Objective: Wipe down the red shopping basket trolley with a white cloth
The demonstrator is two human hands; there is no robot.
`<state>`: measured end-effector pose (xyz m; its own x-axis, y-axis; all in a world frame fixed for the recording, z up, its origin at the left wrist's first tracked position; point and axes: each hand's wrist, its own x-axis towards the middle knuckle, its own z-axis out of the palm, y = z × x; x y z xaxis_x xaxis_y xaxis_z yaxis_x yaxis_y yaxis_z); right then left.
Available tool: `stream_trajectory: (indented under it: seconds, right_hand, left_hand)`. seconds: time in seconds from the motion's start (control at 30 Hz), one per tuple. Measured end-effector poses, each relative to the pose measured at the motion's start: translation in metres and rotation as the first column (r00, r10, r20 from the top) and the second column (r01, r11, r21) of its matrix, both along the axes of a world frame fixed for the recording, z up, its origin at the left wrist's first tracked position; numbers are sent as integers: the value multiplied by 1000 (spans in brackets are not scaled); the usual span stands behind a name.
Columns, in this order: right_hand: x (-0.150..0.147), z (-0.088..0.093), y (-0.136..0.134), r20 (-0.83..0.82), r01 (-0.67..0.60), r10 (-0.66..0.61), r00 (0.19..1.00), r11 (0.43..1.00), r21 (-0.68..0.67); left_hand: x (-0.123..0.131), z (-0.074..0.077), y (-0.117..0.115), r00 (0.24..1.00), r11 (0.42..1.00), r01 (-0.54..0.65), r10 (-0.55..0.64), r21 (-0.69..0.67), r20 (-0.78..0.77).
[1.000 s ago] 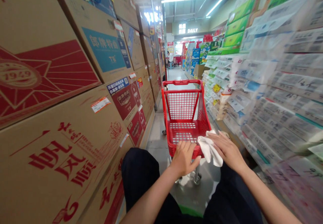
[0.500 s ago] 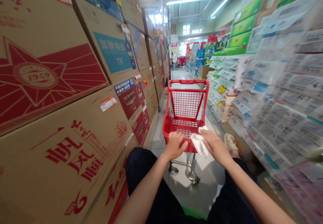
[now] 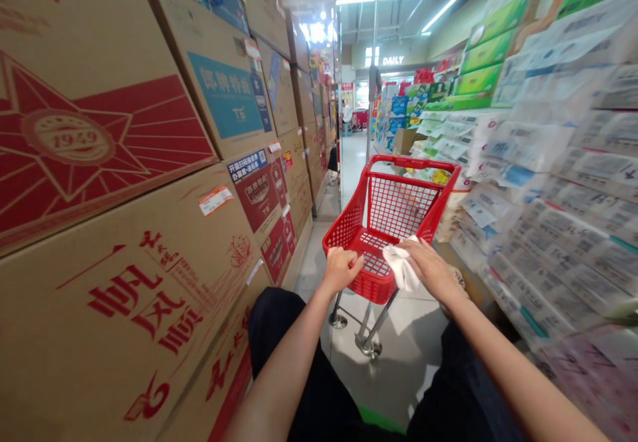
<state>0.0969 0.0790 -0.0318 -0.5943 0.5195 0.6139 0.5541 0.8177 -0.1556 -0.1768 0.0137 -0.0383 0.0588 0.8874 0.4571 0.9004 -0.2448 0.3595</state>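
A red plastic shopping cart (image 3: 399, 209) with lattice sides stands on metal legs in front of me, turned at an angle. My left hand (image 3: 341, 269) grips the near left part of its rim, fingers curled over the edge. Over on the near right side, my right hand (image 3: 426, 266) presses a crumpled white cloth (image 3: 401, 269) against the rim. The cloth hangs below its fingers. Inside the basket nothing is seen but the lattice floor.
Stacked cardboard boxes (image 3: 199, 256) wall the left side. White paper packs (image 3: 573, 229) are piled on the right. A vertical pole (image 3: 373, 90) rises behind the cart. A person (image 3: 347, 115) is far down the aisle. My knees flank the cart's near side.
The cart has turned, its far end swinging to the right. The pole behind it has come into view. Both hands stay at the rim, the right with the cloth.
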Motion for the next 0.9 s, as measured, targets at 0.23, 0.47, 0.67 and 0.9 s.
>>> stream_trajectory:
  seconds: [0.23, 0.47, 0.67, 0.9]
  right_hand:
    - [-13, -17, -13, -79, 66, -62, 995, 996, 52]
    - [-44, -13, -50, 114, 43, -62, 992, 986, 162]
    - [-19, -1, -38, 143, 5, -32, 989, 983, 183]
    - [3, 5, -25, -23, 211, -211, 977, 960, 181]
  left_hand:
    - [6, 11, 23, 997, 993, -76, 75, -91, -13]
    - [41, 11, 21, 986, 981, -166, 168, -101, 5]
    - [10, 10, 18, 992, 989, -129, 128, -73, -21]
    - [3, 9, 25, 997, 995, -74, 73, -59, -25]
